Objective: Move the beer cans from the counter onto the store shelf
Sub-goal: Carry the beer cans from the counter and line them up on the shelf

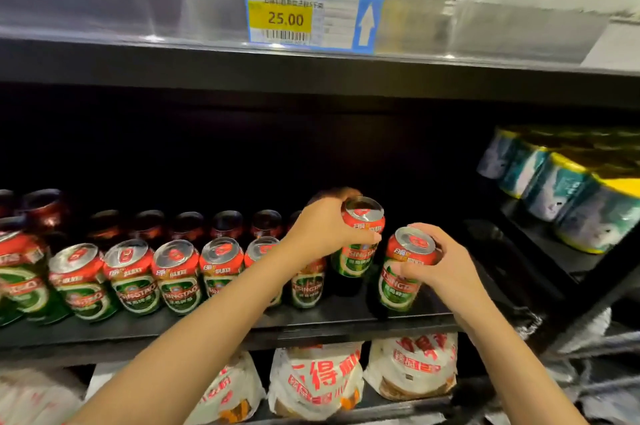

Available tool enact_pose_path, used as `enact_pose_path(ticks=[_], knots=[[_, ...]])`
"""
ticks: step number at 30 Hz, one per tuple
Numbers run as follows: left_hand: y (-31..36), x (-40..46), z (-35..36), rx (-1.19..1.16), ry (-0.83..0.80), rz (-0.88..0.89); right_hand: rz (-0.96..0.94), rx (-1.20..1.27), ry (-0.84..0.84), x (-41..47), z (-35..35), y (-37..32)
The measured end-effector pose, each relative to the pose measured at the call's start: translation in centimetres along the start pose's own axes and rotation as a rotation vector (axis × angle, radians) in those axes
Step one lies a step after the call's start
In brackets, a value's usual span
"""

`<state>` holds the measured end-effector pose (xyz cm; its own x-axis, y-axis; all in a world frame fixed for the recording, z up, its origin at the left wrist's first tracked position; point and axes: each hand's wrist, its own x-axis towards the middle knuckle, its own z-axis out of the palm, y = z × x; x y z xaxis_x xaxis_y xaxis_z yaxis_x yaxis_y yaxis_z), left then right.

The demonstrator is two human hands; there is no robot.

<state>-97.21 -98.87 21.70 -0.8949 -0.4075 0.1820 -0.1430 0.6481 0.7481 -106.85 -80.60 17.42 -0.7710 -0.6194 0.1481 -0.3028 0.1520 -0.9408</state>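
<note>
At the store shelf [346, 319], I have both hands on beer cans. My left hand [325, 230] curls around a red-and-green Tsingtao can [360, 241], thumb across its front, holding it at a tilt just behind the front row; whether its base touches the shelf, I cannot tell. My right hand [440, 268] clamps a second can [403, 272] from its right side, fingers wrapped over the rim, the can leaning left at the shelf's front edge. The two cans sit just beside each other, with a dark gap between them. To my left, a row of matching cans [138, 275] lines the shelf front, with darker cans [187, 227] behind. A yellow price tag [289, 19] reading 25.00 hangs on the rail above. White printed bags [315, 379] fill the tier below, and teal-and-yellow packs [568, 192] stand on the shelf to the right.
</note>
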Motion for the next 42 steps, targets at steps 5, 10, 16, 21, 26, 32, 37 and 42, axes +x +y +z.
enact_pose_path(ticks=[5, 10, 16, 21, 26, 32, 37, 42], knots=[[-1.4, 4.1, 0.3, 0.217, -0.04, -0.067, 0.048, -0.037, -0.003, 4.2, 0.6, 2.3], [-2.8, 6.0, 0.4, 0.317, -0.065, -0.07, 0.063, -0.081, -0.043, 6.8, 1.3, 3.5], [-3.8, 7.1, 1.0, 0.467, -0.07, -0.044, -0.011, -0.1, -0.063, 8.7, 2.0, 4.6], [-5.1, 7.5, 1.3, 0.515, -0.072, -0.04, 0.018, -0.009, -0.107, 10.0, 2.7, 4.8], [-6.2, 7.7, 1.5, 0.517, -0.096, -0.06, 0.01, -0.009, -0.137, 10.9, 3.7, 5.6], [-7.3, 8.0, 2.2, 0.486, -0.111, -0.073, 0.015, 0.0, -0.156, 11.6, 3.5, 6.1], [-7.7, 8.1, 2.1, 0.435, -0.108, -0.082, 0.001, -0.003, -0.222, 12.0, 3.5, 6.1], [-8.1, 8.4, 2.1, 0.359, -0.165, -0.081, -0.003, 0.026, -0.316, 12.3, 3.2, 6.0]])
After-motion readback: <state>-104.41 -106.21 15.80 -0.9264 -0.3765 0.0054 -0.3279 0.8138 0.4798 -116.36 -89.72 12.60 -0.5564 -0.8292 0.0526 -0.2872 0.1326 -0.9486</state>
